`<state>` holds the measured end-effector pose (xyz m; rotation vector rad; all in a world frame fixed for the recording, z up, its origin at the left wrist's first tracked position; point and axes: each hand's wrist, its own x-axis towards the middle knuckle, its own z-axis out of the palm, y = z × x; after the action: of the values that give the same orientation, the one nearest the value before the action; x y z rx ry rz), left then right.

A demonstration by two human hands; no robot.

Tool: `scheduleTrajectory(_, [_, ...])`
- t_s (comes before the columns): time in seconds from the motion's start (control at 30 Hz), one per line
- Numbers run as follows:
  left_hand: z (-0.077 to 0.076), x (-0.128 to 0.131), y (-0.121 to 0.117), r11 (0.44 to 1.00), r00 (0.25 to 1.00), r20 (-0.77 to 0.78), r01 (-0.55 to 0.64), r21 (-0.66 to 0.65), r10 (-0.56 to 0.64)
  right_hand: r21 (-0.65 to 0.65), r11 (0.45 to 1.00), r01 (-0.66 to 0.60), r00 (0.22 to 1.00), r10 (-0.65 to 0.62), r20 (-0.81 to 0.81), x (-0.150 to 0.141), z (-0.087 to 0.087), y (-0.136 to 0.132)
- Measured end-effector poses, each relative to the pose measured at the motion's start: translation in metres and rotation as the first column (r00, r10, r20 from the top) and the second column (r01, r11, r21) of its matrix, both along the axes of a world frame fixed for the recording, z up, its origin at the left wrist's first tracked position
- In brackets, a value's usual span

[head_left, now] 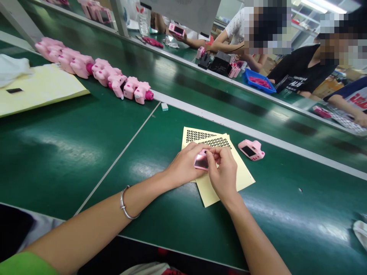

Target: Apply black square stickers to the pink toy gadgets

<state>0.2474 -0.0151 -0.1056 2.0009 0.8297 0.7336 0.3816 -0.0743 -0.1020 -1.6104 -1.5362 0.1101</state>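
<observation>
A green surface (pixel 71 152) filled the view. The landmark was a yellow sheet (pixel 243 177) lying on it, partly printed with rows of small black stickers (pixel 200 135). Far to the sheet's left, along a pale rail, stood a row of pink cameras (pixel 94 70); nearer that side lay a yellow pad (pixel 37 89). Beyond the sheet, across the rail, other people sat by a blue tray (pixel 259 82). Over the sheet, the left hand (pixel 185 164) was curled around a small pink camera (pixel 201 161), gripping it screen-up. The right hand (pixel 223 172) had its fingertips pinched together at the camera's top edge; whether they held anything could not be told. Just right of the sheet lay another camera (pixel 251 149).
</observation>
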Motion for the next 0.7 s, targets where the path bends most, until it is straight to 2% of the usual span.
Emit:
scheduleTrajectory(0.5, [0.0009,0.0002,-0.0018,1.0,1.0,-0.025,0.005,-0.001,-0.005,-0.018,0.999,0.051,0.996,-0.052,-0.072,-0.0056,0.0015,-0.0018])
scheduleTrajectory(0.6, [0.0009,0.0003,-0.0033,1.0,0.999,-0.04,-0.02,-0.018,0.019,-0.081,0.996,0.036,0.986,-0.049,-0.159,-0.0059,0.0033,-0.0028])
scheduleTrajectory(0.7, [0.0025,-0.0016,-0.0041,1.0,0.999,-0.031,-0.014,0.02,0.014,-0.135,0.991,0.017,0.948,-0.059,-0.312,-0.0036,0.005,-0.0036])
